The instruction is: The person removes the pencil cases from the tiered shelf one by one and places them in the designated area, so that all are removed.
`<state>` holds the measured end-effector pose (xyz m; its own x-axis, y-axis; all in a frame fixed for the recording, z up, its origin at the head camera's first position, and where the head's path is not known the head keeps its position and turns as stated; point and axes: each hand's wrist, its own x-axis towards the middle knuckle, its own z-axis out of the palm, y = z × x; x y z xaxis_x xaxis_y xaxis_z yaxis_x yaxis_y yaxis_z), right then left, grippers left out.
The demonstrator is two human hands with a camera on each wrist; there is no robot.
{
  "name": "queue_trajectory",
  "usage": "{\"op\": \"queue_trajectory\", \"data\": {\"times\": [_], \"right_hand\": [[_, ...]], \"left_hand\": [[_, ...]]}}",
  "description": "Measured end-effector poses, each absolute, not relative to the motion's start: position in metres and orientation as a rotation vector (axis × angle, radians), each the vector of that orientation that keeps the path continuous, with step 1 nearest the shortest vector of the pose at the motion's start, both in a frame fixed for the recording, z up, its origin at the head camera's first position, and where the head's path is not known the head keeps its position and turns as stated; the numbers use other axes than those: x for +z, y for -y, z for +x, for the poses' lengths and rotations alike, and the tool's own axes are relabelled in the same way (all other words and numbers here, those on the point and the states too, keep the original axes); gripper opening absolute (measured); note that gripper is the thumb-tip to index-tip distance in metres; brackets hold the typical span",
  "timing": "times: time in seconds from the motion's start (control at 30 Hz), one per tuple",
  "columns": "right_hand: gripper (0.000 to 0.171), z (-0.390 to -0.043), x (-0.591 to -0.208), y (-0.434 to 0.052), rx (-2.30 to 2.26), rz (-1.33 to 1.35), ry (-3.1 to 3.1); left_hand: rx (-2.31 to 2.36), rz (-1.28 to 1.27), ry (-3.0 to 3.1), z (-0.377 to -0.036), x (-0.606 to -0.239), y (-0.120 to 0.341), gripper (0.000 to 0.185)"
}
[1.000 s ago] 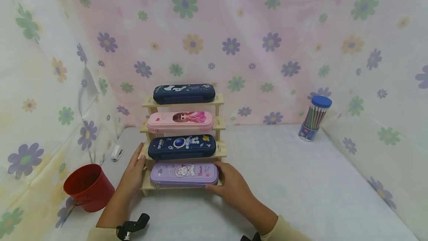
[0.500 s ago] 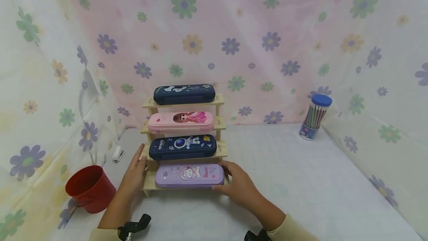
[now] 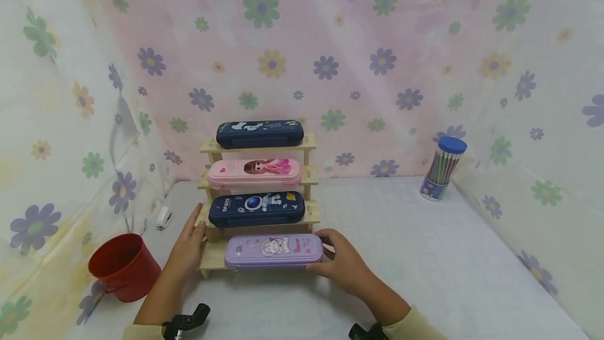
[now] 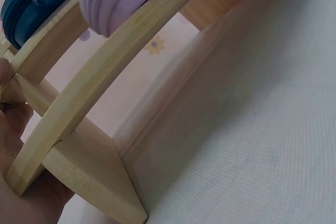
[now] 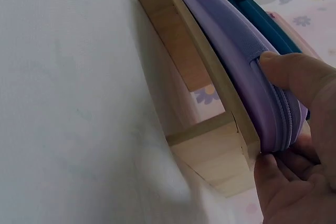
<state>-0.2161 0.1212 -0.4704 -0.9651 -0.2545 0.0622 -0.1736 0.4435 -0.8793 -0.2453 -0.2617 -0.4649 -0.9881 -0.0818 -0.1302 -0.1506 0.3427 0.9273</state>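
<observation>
A lilac pencil case (image 3: 273,251) with a cartoon print lies on the lowest step of a wooden tiered rack (image 3: 213,257), its right end at the step's right edge. My right hand (image 3: 344,265) pinches that end, thumb on the front zipped side and fingers behind, as the right wrist view shows. My left hand (image 3: 187,245) grips the rack's left end; in the left wrist view it wraps round the end of the lowest board (image 4: 100,90). Above sit a navy space-print pencil case (image 3: 257,209), a pink one (image 3: 255,172) and a dark panda one (image 3: 259,134), one per step.
A red bucket (image 3: 125,267) stands left of my left forearm. Behind it lies a small white stapler-like item (image 3: 164,218). At the back right is a blue-lidded tub of pencils (image 3: 442,169). Flowered cloth (image 3: 330,35) hangs behind and at both sides of the white-covered table (image 3: 424,266).
My right hand has slid the lilac pencil case to the right along the lowest step, baring the step's left part. My left hand has stayed on the rack.
</observation>
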Motion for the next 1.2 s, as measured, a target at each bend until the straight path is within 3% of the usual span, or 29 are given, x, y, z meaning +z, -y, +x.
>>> {"op": "queue_trajectory", "data": {"times": [1.2], "right_hand": [[0.072, -0.206, -0.478, -0.178, -1.87, -0.247, -2.342]], "left_hand": [[1.729, -0.22, -2.528, -0.245, -0.467, 0.261, 0.06]]}}
